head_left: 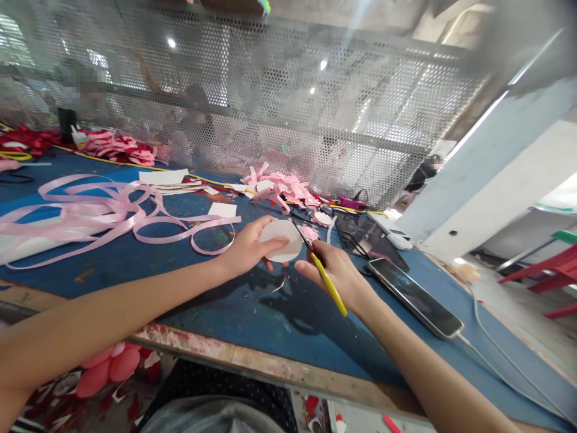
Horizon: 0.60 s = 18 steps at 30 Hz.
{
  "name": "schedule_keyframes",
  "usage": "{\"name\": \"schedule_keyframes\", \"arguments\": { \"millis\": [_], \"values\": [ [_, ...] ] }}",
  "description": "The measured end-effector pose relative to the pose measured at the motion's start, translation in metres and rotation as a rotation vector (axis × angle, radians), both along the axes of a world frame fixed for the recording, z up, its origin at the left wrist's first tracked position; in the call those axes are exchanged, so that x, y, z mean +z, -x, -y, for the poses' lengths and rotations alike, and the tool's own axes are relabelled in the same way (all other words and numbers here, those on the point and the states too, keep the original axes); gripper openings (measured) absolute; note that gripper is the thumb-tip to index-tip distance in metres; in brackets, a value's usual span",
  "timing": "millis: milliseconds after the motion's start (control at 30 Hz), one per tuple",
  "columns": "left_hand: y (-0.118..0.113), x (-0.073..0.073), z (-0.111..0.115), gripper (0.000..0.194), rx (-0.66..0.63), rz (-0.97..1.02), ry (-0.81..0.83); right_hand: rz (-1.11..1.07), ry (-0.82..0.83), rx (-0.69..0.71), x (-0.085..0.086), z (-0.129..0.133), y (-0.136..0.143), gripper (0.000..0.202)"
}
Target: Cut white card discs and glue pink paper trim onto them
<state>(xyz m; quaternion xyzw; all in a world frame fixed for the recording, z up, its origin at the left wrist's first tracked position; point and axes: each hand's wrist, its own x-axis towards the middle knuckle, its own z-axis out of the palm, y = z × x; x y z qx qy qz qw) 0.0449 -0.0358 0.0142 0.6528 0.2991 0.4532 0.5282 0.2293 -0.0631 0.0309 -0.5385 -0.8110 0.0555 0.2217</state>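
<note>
Head view, left fingers (274, 245) pinching white disc (291, 232), right fingers (311, 272) holding yellow-handled scissors (329, 285), pink ribbon (81, 211) on table (193, 307)

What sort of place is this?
Likely a small craft workshop: loops of pink ribbon, a heap of pink pieces on the blue table, and yellow-handled scissors in the right hand.

We hold a round white paper (288, 231) above the table (198, 310), inside its near edge; yellow-handled scissors (321, 270) slant beside the paper.
</note>
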Motion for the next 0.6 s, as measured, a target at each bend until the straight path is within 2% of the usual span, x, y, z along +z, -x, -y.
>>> {"name": "schedule_keyframes", "arguments": {
  "millis": [133,367,533,600],
  "values": [
    [-0.0002,0.0003,-0.0002,0.024,0.003,-0.019,-0.001,0.028,0.018,-0.033,0.0,0.0002,0.0018,0.049],
    [-0.0005,-0.0022,-0.0009,0.028,-0.04,0.007,0.034,-0.004,0.044,-0.052,-0.0028,0.0012,0.0017,0.053],
    [0.0003,-0.0003,-0.0006,0.03,-0.009,0.05,0.062,-0.006,0.059,-0.026,-0.0013,0.0011,-0.003,0.057],
    [0.0012,0.0017,0.0,0.029,-0.033,0.057,0.084,0.023,0.068,-0.007,0.0011,0.0019,-0.0037,0.056]
  ]
}}
